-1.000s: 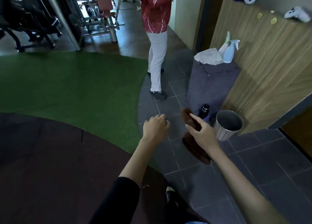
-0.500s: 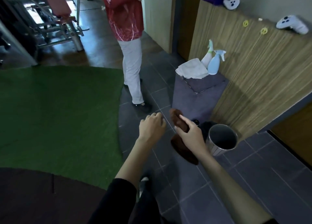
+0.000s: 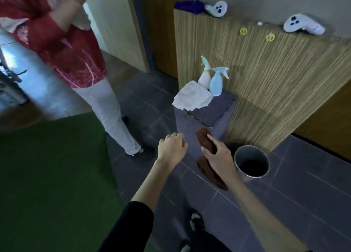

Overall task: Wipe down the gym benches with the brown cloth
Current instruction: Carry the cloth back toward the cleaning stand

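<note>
My right hand (image 3: 218, 158) grips the brown cloth (image 3: 205, 140), which bunches above my fingers and hangs down below my wrist. My left hand (image 3: 171, 149) is held out beside it, fingers curled into a loose fist with nothing in it. Both hands hover over the dark tiled floor in front of a purple carpeted block (image 3: 218, 113). No gym bench is in view.
On the purple block lie a white cloth (image 3: 191, 98) and two spray bottles (image 3: 216, 81). A metal bin (image 3: 251, 163) stands right of my right hand. A person in a red shirt and white trousers (image 3: 106, 107) stands left. Green turf (image 3: 51, 175) covers the floor left. A wooden counter (image 3: 275, 80) holds two white controllers.
My view has moved forward and to the right, so the purple block, bin and counter are closer. The standing person is now nearer on the left. My hands keep the same hold.
</note>
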A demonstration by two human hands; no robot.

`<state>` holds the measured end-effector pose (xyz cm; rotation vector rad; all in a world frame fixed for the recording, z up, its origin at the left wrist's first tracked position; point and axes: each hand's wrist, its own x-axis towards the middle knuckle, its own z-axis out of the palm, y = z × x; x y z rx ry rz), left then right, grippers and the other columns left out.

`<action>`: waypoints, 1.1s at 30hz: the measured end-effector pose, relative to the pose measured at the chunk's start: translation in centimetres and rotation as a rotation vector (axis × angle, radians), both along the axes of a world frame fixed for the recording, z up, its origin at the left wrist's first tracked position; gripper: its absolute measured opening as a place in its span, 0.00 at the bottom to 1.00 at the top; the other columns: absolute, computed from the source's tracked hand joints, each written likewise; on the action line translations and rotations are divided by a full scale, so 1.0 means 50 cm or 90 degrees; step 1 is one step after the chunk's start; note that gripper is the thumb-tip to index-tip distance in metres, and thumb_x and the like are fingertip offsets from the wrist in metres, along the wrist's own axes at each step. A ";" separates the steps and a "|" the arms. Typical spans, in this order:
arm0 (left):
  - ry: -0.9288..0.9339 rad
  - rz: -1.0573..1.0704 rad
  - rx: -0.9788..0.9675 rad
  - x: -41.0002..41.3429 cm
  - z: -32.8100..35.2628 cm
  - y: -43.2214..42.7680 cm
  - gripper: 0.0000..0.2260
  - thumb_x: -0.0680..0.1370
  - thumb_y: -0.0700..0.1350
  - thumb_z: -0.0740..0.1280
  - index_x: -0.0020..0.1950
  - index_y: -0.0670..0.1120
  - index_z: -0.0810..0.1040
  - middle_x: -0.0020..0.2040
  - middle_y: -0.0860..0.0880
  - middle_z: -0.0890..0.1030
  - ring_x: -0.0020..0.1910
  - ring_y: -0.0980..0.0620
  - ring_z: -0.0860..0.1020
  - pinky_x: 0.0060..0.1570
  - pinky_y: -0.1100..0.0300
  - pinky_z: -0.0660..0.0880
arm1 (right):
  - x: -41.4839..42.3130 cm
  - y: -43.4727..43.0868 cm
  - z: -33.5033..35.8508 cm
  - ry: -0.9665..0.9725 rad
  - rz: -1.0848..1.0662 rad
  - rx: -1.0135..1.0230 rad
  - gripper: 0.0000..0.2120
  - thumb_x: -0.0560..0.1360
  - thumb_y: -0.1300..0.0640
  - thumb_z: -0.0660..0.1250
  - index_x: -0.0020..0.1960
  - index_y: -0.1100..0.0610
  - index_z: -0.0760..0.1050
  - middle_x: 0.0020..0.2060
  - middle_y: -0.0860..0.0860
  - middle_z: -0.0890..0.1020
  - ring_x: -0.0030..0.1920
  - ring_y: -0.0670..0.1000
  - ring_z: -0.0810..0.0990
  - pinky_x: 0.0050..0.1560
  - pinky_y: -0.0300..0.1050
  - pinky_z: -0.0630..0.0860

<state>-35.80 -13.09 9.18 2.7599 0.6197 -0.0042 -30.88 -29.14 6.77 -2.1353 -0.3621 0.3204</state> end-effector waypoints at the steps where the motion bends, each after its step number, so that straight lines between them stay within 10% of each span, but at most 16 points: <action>1: 0.004 -0.013 -0.004 0.031 -0.002 0.018 0.13 0.78 0.47 0.56 0.59 0.47 0.76 0.58 0.49 0.77 0.58 0.46 0.74 0.55 0.51 0.67 | 0.025 0.014 -0.005 0.007 -0.015 -0.002 0.23 0.76 0.53 0.67 0.71 0.51 0.69 0.65 0.52 0.74 0.66 0.52 0.71 0.64 0.42 0.65; 18: 0.037 -0.226 -0.013 0.478 -0.071 0.227 0.13 0.79 0.48 0.56 0.57 0.46 0.75 0.57 0.47 0.77 0.58 0.46 0.72 0.51 0.53 0.68 | 0.354 0.224 -0.083 0.013 -0.215 -0.072 0.24 0.76 0.55 0.67 0.71 0.52 0.69 0.66 0.54 0.74 0.65 0.54 0.73 0.62 0.45 0.68; 33: 0.083 -0.411 0.034 0.707 -0.273 0.315 0.19 0.81 0.48 0.52 0.71 0.44 0.63 0.71 0.47 0.68 0.71 0.49 0.62 0.69 0.47 0.59 | 0.551 0.333 -0.239 0.047 -0.354 -0.323 0.26 0.78 0.49 0.61 0.75 0.46 0.60 0.73 0.51 0.64 0.65 0.62 0.69 0.59 0.59 0.72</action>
